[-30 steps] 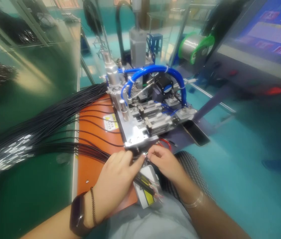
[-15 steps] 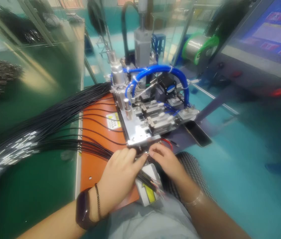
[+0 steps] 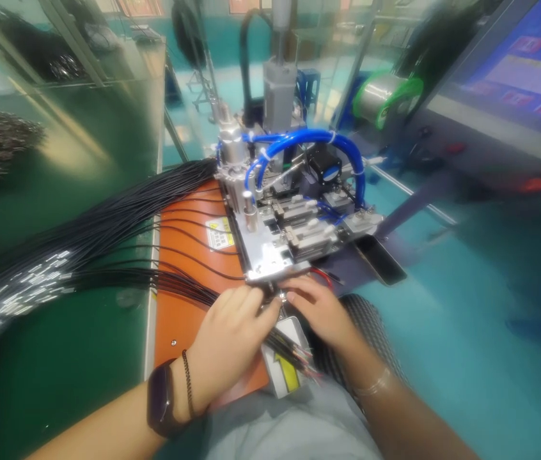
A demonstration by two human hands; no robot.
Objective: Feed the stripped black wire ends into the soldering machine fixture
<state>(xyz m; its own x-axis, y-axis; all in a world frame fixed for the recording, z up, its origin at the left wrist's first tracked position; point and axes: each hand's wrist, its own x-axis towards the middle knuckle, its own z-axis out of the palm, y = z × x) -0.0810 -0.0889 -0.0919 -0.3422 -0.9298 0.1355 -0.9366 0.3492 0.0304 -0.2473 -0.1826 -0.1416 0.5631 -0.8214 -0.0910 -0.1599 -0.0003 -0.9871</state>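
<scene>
Black sheathed wires fan from a thick bundle across an orange mat and converge at the front edge of a steel bench fixture. Their cut ends cross just in front of that edge and stick out toward the person, over a small white tin with a yellow arrow label, showing fine coloured cores.

The left hand lies curled over the wires at the fixture's front corner, apparently gathering them against the edge. The right hand comes in from the other side with its tips drawn together beside a tiny silvery part. The hands nearly meet there, but what the right hand pinches is too small to tell.

These wires look light, thin and limber, and they would likely flop and snag on each other if lifted from far back. A hold close to the ends, a few at a time, seems surest. The exposed cores look fragile and easily splayed, so they are better left untouched.

Beyond the fixture, looped blue pneumatic tubing arches over its slides, and a phone lies at its right corner.
</scene>
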